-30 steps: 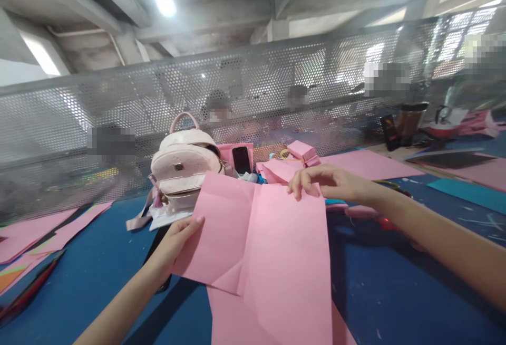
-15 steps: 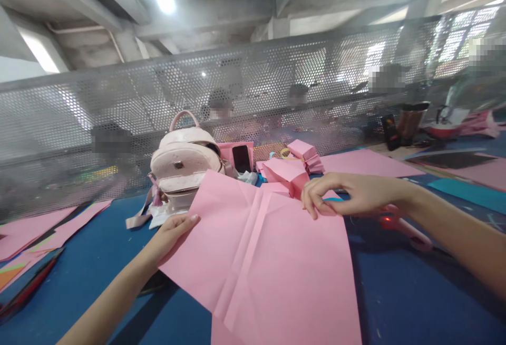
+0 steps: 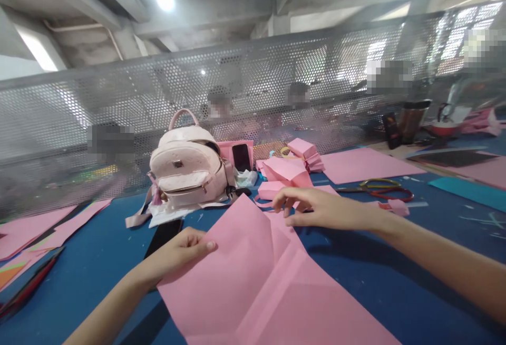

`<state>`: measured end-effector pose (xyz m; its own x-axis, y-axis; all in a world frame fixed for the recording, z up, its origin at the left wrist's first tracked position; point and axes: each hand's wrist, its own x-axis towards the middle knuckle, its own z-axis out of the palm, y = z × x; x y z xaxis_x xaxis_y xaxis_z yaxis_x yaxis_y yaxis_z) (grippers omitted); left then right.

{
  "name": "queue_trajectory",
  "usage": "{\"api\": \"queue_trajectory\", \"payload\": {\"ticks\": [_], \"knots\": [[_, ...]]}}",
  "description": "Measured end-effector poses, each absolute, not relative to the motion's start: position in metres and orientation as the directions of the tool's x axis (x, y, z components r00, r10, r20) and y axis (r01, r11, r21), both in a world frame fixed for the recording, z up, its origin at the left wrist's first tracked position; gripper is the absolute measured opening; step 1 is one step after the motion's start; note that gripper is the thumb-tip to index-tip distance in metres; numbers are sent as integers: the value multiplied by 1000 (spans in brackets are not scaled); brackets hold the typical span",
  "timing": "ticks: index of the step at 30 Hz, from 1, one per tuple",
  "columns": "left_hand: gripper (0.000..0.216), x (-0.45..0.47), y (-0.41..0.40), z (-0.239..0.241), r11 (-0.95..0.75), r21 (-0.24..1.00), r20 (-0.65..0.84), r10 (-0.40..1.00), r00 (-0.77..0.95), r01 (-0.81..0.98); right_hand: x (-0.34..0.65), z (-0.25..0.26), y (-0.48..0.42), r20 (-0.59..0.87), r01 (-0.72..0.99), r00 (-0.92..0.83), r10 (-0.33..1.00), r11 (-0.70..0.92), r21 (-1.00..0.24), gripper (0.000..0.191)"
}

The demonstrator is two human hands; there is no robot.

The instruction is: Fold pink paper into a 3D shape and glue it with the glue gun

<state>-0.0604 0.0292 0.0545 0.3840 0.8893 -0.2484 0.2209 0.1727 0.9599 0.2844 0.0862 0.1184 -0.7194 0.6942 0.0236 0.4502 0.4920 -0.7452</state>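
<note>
A large sheet of pink paper [image 3: 237, 260] with creases down its middle is held up over the blue table. My left hand [image 3: 184, 255] is closed on its left edge, thumb on top. My right hand [image 3: 316, 208] hovers by the sheet's upper right edge, fingers loosely curled and apart from the thumb. Whether its fingertips touch the paper I cannot tell. Folded pink paper pieces [image 3: 286, 170] lie just beyond my right hand. A dark phone [image 3: 164, 237] lies flat, partly hidden behind my left hand.
A pale pink backpack [image 3: 190, 168] stands behind the sheet, with another phone [image 3: 241, 157] propped nearby. Scissors [image 3: 385, 189] and a pink tool [image 3: 395, 207] lie right. More pink sheets [image 3: 369, 165] are on the blue table [image 3: 435, 250]. A perforated metal screen [image 3: 253, 81] runs across the back; people sit beyond.
The sheet has turned and tilted, its top corner shifting right and its lower part swinging right. My right hand has moved left and loosened from its edge. My left hand shifted slightly right and down.
</note>
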Motion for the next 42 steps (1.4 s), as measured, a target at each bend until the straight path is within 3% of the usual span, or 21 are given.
{"api": "queue_trajectory", "payload": {"ticks": [5,10,14,17,24,30,38,42], "knots": [[53,-53,20,57,133,961,-221,895,387,242,266,83,84,-39,392,-767,641,419,-819,19],[33,-58,25,64,149,979,-185,940,287,142,262,64,93,-8,383,-713,701,379,-843,28],[51,-72,46,60,59,997,-54,994,91,-56,268,51,107,60,362,-592,804,332,-871,38],[52,-70,56,48,9,991,-8,1000,4,-136,275,37,113,129,327,-481,867,314,-891,47],[57,-22,36,6,20,996,-8,991,137,-89,279,13,86,146,221,-341,929,230,-948,51],[67,-15,27,1,-14,999,22,985,170,-49,279,7,84,108,68,-402,909,147,-987,45],[61,-19,33,-11,-28,993,43,990,133,-113,281,2,89,113,164,-375,920,185,-969,58],[68,-20,33,-9,33,993,-15,987,157,-110,278,12,85,147,166,-293,945,202,-965,63]]}}
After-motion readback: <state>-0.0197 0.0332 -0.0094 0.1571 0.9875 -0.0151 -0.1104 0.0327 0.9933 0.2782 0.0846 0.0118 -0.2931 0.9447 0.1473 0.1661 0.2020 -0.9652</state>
